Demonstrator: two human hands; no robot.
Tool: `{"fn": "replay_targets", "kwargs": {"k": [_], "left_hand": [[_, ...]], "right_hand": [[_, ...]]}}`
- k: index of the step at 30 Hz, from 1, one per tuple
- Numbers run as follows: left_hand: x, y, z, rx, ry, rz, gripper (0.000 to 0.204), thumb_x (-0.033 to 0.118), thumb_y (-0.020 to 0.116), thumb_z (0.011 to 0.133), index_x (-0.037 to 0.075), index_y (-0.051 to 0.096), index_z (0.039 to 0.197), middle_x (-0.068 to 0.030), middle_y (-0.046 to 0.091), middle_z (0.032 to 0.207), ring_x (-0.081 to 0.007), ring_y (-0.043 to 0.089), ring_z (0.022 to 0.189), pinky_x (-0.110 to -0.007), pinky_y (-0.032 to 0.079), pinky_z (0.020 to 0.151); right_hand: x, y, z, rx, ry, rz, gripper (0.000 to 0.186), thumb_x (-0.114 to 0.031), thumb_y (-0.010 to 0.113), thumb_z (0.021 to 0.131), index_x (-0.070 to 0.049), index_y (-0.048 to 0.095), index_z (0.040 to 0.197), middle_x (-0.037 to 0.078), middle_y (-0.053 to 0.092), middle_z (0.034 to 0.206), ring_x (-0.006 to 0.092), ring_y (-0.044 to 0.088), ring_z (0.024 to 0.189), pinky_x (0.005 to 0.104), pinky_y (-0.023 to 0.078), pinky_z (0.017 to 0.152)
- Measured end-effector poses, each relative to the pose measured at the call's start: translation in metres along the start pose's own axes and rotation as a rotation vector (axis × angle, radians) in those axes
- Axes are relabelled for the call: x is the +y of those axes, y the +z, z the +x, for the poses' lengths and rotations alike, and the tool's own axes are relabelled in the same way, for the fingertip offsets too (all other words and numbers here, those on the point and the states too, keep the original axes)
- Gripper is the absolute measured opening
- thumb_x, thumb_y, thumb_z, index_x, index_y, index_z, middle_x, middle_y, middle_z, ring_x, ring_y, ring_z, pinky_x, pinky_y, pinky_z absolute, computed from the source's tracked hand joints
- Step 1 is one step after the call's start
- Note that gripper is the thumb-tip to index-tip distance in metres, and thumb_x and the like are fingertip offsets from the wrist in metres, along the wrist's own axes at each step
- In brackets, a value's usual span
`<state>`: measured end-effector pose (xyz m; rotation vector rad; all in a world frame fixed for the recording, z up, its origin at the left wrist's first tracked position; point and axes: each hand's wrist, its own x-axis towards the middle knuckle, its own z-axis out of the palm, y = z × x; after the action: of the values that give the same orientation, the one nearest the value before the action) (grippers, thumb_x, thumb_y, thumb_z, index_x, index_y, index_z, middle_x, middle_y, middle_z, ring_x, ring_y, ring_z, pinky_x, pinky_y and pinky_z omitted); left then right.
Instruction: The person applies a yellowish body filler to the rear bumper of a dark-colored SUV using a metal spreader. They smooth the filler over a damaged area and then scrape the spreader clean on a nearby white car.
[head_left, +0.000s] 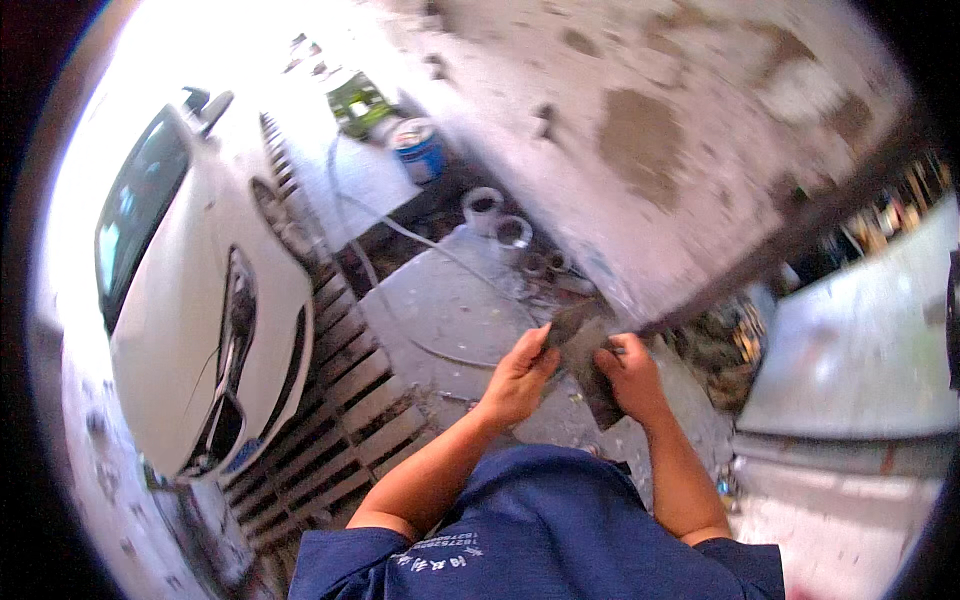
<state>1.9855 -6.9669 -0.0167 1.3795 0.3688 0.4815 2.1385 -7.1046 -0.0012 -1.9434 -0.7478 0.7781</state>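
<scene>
Fingers (530,348), left and right, curl closed on dark, flat material (590,356).

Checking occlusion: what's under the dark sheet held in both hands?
Past the edges of the dark sheet, a grey surface with small specks shows below. Whatever lies directly beneath is covered, as is the sheet's underside.
</scene>
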Motion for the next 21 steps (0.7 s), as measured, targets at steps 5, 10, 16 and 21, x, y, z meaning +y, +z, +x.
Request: {"fn": "replay_targets", "kwargs": {"k": [5, 10, 16, 21], "left_hand": [[0.044, -0.101, -0.011, 0.205, -0.084, -0.444, 0.034, 0.007, 0.044, 0.098, 0.001, 0.046, 0.132, -0.0006, 0.053, 0.122, -0.0105, 0.046, 0.113, -0.026, 0.036, 0.098], [0.041, -0.199, -0.019, 0.202, -0.012, -0.191, 0.035, 0.006, 0.046, 0.097, 0.003, 0.046, 0.132, -0.0007, 0.054, 0.119, -0.0090, 0.048, 0.108, -0.025, 0.037, 0.096], [0.059, -0.288, -0.012, 0.660, -0.110, -0.542, 0.031, 0.005, 0.052, 0.093, 0.008, 0.053, 0.124, -0.0032, 0.060, 0.115, -0.0133, 0.056, 0.102, -0.030, 0.044, 0.092], [0.070, -0.354, 0.029, 0.903, 0.269, -0.701, 0.031, 0.006, 0.048, 0.094, 0.012, 0.051, 0.125, -0.0060, 0.059, 0.119, -0.0233, 0.057, 0.108, -0.045, 0.045, 0.097]], "right_hand": [[-0.049, 0.114, 0.048, -0.011, -0.176, -0.118, 0.043, -0.039, 0.062, 0.086, -0.006, 0.052, 0.111, 0.017, 0.066, 0.098, 0.0289, 0.064, 0.088, 0.0390, 0.049, 0.077], [-0.103, 0.180, 0.106, -0.153, -0.379, -0.003, 0.051, -0.048, 0.063, 0.086, -0.002, 0.053, 0.107, 0.016, 0.066, 0.087, 0.0252, 0.065, 0.081, 0.0381, 0.049, 0.073], [-0.167, 0.237, 0.178, -0.274, -0.337, 0.342, 0.041, -0.030, 0.062, 0.091, -0.004, 0.049, 0.120, 0.006, 0.064, 0.082, 0.0090, 0.057, 0.076, 0.0269, 0.047, 0.068], [-0.178, 0.302, 0.210, -0.595, -0.391, 0.210, 0.044, -0.016, 0.055, 0.096, -0.004, 0.043, 0.136, -0.001, 0.060, 0.095, 0.0075, 0.055, 0.088, 0.0224, 0.043, 0.081]]}}
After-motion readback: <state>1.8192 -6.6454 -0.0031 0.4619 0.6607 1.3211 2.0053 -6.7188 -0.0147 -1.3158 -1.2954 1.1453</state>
